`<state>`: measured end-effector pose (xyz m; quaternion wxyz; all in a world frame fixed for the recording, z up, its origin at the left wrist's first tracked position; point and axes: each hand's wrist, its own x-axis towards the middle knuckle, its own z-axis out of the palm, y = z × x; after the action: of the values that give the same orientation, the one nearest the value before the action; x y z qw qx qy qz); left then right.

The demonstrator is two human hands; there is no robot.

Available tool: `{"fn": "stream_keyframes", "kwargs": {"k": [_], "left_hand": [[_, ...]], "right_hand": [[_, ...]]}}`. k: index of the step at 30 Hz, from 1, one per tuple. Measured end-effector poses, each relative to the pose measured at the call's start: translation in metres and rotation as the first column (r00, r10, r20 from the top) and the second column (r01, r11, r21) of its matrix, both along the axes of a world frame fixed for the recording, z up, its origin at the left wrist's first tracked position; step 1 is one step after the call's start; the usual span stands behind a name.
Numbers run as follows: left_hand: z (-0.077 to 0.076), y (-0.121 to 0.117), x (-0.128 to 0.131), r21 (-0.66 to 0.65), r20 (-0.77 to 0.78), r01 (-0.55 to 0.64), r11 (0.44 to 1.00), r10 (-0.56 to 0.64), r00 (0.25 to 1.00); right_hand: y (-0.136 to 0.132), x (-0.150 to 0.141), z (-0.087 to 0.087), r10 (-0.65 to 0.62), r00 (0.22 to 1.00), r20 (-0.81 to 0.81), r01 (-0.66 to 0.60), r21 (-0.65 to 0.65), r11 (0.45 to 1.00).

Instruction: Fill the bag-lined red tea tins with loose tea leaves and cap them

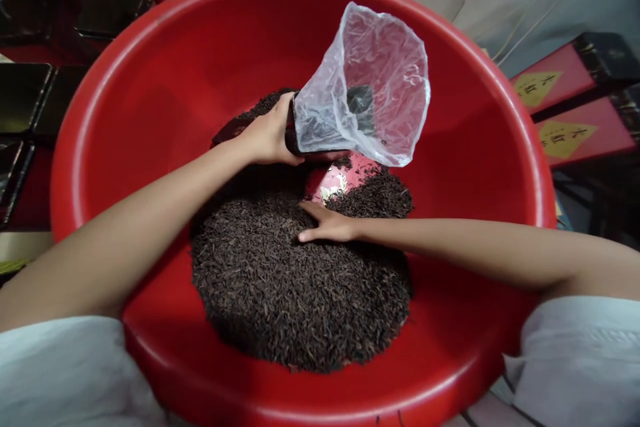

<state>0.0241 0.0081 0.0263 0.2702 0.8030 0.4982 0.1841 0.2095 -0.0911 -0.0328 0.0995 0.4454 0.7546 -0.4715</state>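
Lined container tilted over dark leaves, both hands at work

Red tub (pixel 150 107), wide, with a broad heap of dark loose leaves (pixel 300 293) on its floor. Left hand (pixel 270 137): fingers and thumb curled firmly round the rim of a dark-edged container (pixel 291 139), which leans over the back of the heap. Clear plastic bag (pixel 325 113) lines it, its wide mouth facing up and right. Right hand (pixel 333 225): thumb and forefinger parted, the rest sunk in leaves; cannot tell whether they hold any. Pink printed surface (pixel 345 177) just beyond, partly strewn with leaves.

Step, as I judge it: left steadies the container, right works the heap. A next move calls for a firm left grip, the bag's mouth kept spread, and gentle right fingers, leaves looking brittle.
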Motion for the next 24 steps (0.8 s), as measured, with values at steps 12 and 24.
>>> {"fn": "stream_keyframes", "kwargs": {"k": [12, 24], "left_hand": [[0.000, -0.004, 0.003, 0.040, -0.079, -0.039, 0.998, 0.042, 0.996], [-0.015, 0.010, -0.010, 0.088, 0.000, -0.081, 0.993, 0.081, 0.997]], "right_hand": [[-0.035, -0.003, 0.025, -0.102, 0.962, -0.252, 0.088, -0.065, 0.994], [-0.048, -0.019, 0.056, -0.343, 0.917, -0.205, 0.226, -0.443, 0.867]]}}
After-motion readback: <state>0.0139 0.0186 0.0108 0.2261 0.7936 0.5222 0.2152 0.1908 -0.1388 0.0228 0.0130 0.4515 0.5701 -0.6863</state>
